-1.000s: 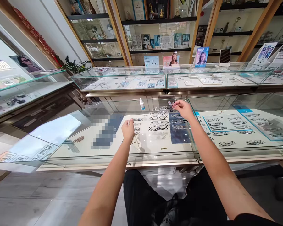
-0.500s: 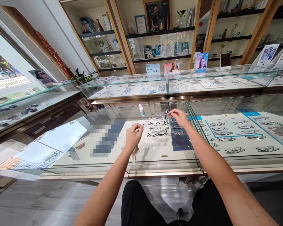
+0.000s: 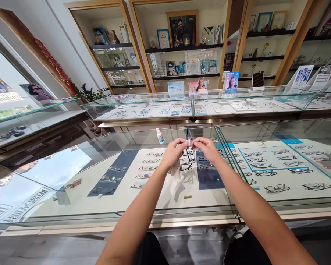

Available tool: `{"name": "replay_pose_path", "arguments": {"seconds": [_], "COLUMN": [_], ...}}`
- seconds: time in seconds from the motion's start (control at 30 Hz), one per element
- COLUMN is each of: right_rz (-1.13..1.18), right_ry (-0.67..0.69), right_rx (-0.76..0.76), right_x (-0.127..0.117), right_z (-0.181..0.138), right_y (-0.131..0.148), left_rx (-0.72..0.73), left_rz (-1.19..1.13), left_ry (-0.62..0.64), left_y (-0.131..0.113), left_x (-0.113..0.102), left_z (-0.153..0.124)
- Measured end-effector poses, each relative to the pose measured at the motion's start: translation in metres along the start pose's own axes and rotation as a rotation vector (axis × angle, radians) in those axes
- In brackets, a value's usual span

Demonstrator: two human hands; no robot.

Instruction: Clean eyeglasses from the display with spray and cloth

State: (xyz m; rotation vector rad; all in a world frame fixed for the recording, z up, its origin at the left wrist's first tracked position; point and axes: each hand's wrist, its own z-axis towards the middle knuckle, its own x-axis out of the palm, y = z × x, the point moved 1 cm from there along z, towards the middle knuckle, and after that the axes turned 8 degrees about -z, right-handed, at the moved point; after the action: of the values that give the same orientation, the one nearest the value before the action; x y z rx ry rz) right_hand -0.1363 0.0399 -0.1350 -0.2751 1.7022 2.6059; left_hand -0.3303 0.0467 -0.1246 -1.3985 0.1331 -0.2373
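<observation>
Both my hands meet above the glass counter. My right hand [image 3: 205,147] pinches a pair of eyeglasses [image 3: 187,134], whose thin dark parts stand upright between the hands; the fingers hide much of the frame. My left hand [image 3: 174,152] is closed on a pale cleaning cloth [image 3: 175,172] that hangs below the palm. Its thumb and forefinger press at the eyeglasses, where a small white bit shows; I cannot tell whether this is cloth or a tag. A white spray bottle [image 3: 160,136] with a blue label stands upright beyond my left hand.
Under the glass counter top [image 3: 79,217], rows of eyeglass frames lie on white and dark blue panels. A small gold-coloured piece [image 3: 188,197] lies nearer me. Farther back are a second glass display case [image 3: 143,119] and shelves [image 3: 184,49] with pictures.
My left hand has moved right and forward with the cloth, reaching the eyeglasses in my right hand. The view has tilted up slightly.
</observation>
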Motion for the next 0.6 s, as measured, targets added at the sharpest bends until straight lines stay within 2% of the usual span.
{"name": "replay_pose_path", "arguments": {"seconds": [0.17,0.33,0.6], "right_rz": [-0.011,0.121,0.447], "right_ry": [-0.008,-0.021,0.151], "right_rx": [0.012,0.115,0.362], "right_x": [0.004,0.003,0.002], "right_z": [-0.004,-0.002,-0.003], "right_y": [0.001,-0.007,-0.014], "left_rx": [-0.073,-0.182,-0.328], "left_rz": [-0.110,-0.255,-0.585], "left_ry": [0.038,0.123,0.285], "left_y": [0.005,0.008,0.001], "left_x": [-0.012,-0.020,-0.024], "left_z": [0.003,0.009,0.007]}}
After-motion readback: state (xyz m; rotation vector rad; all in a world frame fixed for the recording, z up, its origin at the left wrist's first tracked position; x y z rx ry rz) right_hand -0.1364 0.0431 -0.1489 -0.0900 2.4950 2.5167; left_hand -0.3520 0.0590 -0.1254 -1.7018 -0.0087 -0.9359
